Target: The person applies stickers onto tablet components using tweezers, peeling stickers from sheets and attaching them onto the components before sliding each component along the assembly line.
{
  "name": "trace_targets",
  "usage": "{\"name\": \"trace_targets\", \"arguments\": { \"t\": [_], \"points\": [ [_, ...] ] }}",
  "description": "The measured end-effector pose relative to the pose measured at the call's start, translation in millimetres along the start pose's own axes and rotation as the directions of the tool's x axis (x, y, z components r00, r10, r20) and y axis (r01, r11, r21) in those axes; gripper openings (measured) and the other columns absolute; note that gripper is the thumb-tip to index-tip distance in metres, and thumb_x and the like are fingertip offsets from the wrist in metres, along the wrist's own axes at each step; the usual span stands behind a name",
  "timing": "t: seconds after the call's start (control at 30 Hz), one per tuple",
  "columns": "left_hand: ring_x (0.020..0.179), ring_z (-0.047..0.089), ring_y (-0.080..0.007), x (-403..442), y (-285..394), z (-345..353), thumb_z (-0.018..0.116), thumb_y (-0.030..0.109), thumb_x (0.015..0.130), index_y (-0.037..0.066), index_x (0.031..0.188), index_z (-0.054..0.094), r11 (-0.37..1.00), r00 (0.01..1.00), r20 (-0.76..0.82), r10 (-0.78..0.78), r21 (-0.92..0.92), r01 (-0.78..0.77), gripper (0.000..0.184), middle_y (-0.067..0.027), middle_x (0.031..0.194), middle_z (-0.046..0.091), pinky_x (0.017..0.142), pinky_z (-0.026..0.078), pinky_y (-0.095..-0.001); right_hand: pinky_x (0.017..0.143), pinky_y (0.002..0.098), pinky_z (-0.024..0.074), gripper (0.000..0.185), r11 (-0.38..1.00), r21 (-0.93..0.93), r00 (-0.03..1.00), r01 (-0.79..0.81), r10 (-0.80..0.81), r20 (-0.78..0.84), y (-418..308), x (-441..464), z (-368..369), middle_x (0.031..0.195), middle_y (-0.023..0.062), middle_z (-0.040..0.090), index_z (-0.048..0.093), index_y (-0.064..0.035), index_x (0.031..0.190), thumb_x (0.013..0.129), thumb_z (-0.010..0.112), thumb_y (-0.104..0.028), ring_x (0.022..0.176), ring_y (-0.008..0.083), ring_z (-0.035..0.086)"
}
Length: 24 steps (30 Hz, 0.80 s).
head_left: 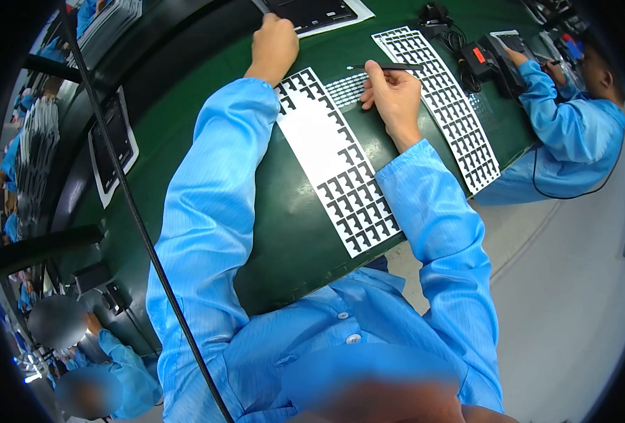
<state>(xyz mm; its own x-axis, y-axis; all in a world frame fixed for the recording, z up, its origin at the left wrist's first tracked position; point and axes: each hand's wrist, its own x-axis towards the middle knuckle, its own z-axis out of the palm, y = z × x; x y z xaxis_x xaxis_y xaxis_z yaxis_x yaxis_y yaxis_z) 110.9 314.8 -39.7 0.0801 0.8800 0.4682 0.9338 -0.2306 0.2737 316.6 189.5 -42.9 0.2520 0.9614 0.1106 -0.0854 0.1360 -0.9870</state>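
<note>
My right hand (pixel 395 99) pinches a slim black pen-like tool (pixel 400 67), its pale tip pointing left. Under that hand lies a clear sheet of small whitish labels (pixel 344 92). Left of it, a white backing sheet with rows of black die-cut stickers (pixel 312 137) has a large bare white area in its upper middle. A second, fuller sticker sheet (pixel 460 120) lies to the right. My left hand (pixel 273 49) is closed at the far side, beside a black panel (pixel 316 14) on a white sheet. A grey edge shows at its fingertips, but what they grip is hidden.
The green tabletop (pixel 277 211) runs beneath everything. Black adapters and cables (pixel 460 60) sit at the right, near a co-worker in blue (pixel 573 120). Another black panel (pixel 111 144) lies at the left. A dark cable (pixel 136 211) crosses the view's left side.
</note>
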Motion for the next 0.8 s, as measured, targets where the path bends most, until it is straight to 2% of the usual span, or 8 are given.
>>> {"name": "trace_targets", "arguments": {
  "t": [0.07, 0.3, 0.33, 0.37, 0.47, 0.5, 0.57, 0.8],
  "points": [
    [0.097, 0.069, -0.0417, 5, -6, -6, 0.073, 0.037, 0.083, 0.000, 0.098, 0.075, 0.986, 0.980, -0.109, -0.167, -0.043, 0.163, 0.040, -0.0212, 0.106, 0.067, 0.084, 0.056, -0.0474, 0.041, 0.0243, 0.0483, 0.027, 1.000, 0.005, 1.000, -0.001, 0.001, 0.000, 1, 0, 0, 0.069, 0.0106, 0.066, 0.066, 0.0082, 0.084, 0.092, 0.071, -0.017, 0.050, 0.0132, 0.062],
    [0.099, 0.071, -0.0330, 43, -59, 33, 0.068, 0.055, 0.081, 0.002, 0.100, 0.076, 0.890, 0.871, 0.297, -0.392, -0.118, 0.441, 0.056, -0.0167, 0.105, 0.074, 0.090, 0.052, -0.0393, 0.041, 0.0246, 0.0483, 0.030, 0.998, -0.052, 0.999, 0.042, -0.041, 0.016, 2, 0, 0, 0.068, 0.0113, 0.066, 0.067, 0.0105, 0.085, 0.092, 0.071, -0.018, 0.050, 0.0137, 0.062],
    [0.081, 0.070, -0.0221, 44, -50, 30, 0.071, 0.041, 0.084, 0.004, 0.089, 0.074, 0.839, 0.833, 0.323, -0.449, -0.167, 0.518, 0.037, -0.0108, 0.087, 0.072, 0.077, 0.051, -0.0346, 0.041, 0.0249, 0.0485, 0.030, 0.998, -0.054, 0.999, 0.044, -0.043, 0.012, 4, 0, 0, 0.069, 0.0117, 0.066, 0.066, 0.0105, 0.085, 0.092, 0.071, -0.018, 0.050, 0.0140, 0.063],
    [0.058, 0.062, -0.0310, 43, -42, -6, 0.060, 0.001, 0.081, -0.010, 0.079, 0.066, 0.762, 0.832, 0.479, -0.281, -0.415, 0.497, 0.012, -0.0224, 0.079, 0.065, 0.056, 0.051, -0.0429, 0.041, 0.0251, 0.0487, 0.030, 0.997, -0.053, 0.999, 0.050, -0.049, 0.007, 4, 0, 0, 0.069, 0.0120, 0.066, 0.066, 0.0105, 0.084, 0.092, 0.071, -0.018, 0.050, 0.0142, 0.063],
    [0.052, 0.060, -0.0220, 37, -44, 18, 0.064, 0.009, 0.085, -0.004, 0.069, 0.064, 0.243, 0.855, 0.408, -0.322, -0.837, 0.490, 0.021, -0.0108, 0.064, 0.063, 0.044, 0.042, -0.0367, 0.041, 0.0254, 0.0488, 0.030, 0.996, -0.062, 0.998, 0.064, -0.063, 0.016, 4, 0, 0, 0.069, 0.0125, 0.066, 0.066, 0.0099, 0.081, 0.092, 0.071, -0.018, 0.050, 0.0146, 0.062],
    [0.063, 0.067, -0.0231, 36, -55, 5, 0.063, 0.009, 0.088, -0.004, 0.074, 0.065, 0.403, 0.863, 0.432, -0.260, -0.764, 0.504, 0.018, -0.0109, 0.073, 0.066, 0.053, 0.052, -0.0350, 0.041, 0.0257, 0.0478, 0.031, 0.994, -0.089, 0.998, 0.063, -0.062, 0.016, 1, -1, 0, 0.068, 0.0122, 0.066, 0.065, 0.0091, 0.079, 0.092, 0.070, -0.018, 0.049, 0.0148, 0.062],
    [0.066, 0.066, -0.0202, 5, -35, -32, 0.062, 0.009, 0.091, -0.003, 0.081, 0.065, 0.039, 0.892, 0.383, -0.239, -0.914, 0.403, 0.015, -0.0091, 0.078, 0.066, 0.059, 0.053, -0.0318, 0.041, 0.0261, 0.0468, 0.031, 0.996, -0.054, 0.997, 0.069, -0.068, 0.028, 3, -1, -1, 0.066, 0.0119, 0.065, 0.065, 0.0084, 0.077, 0.093, 0.070, -0.019, 0.048, 0.0150, 0.061],
    [0.062, 0.040, -0.0031, -238, -32, -193, 0.073, 0.014, 0.090, 0.010, 0.070, 0.052, 0.406, 0.872, 0.394, -0.291, -0.774, 0.486, 0.030, 0.0058, 0.066, 0.048, 0.055, 0.033, -0.0218, 0.044, 0.0243, 0.0500, 0.032, 0.987, -0.100, 0.991, 0.129, -0.125, 0.046, 11, 5, -5, 0.069, 0.0121, 0.067, 0.068, 0.0074, 0.082, 0.092, 0.072, -0.022, 0.052, 0.0150, 0.064]
  ]
}}
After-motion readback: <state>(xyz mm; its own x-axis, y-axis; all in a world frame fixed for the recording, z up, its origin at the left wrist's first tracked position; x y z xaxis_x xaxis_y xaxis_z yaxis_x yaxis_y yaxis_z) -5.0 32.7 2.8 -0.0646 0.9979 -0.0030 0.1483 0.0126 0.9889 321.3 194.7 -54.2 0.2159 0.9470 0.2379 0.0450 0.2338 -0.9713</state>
